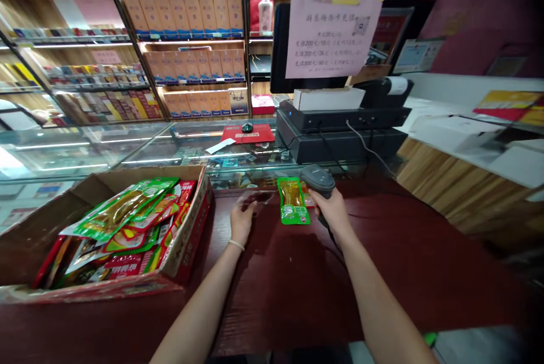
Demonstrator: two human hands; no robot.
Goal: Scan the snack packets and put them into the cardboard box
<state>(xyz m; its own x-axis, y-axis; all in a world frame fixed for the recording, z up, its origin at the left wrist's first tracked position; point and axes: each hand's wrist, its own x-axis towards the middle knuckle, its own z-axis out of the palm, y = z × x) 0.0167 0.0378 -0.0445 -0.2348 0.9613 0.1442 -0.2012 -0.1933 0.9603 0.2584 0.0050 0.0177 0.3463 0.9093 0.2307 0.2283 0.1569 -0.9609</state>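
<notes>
My right hand (335, 214) is wrapped round a dark grey barcode scanner (318, 180), held above the dark red counter (272, 296). Just left of the scanner head lies a green-edged snack packet (292, 200) with brown food showing through its window. A red and white packet (308, 198) sticks out from behind it, partly hidden by the scanner. My left hand (242, 222), with a pale band on the wrist, is closed on the near edge of a clear, shiny packet (262, 198); its contents look dark and are hard to make out.
A cardboard box (193, 233) full of green and red snack packets stands at the left. Behind the counter are a glass case (148, 151), a mouse (247, 127) on a red mat, and a black till (340, 145) below a monitor with a paper notice (331, 41).
</notes>
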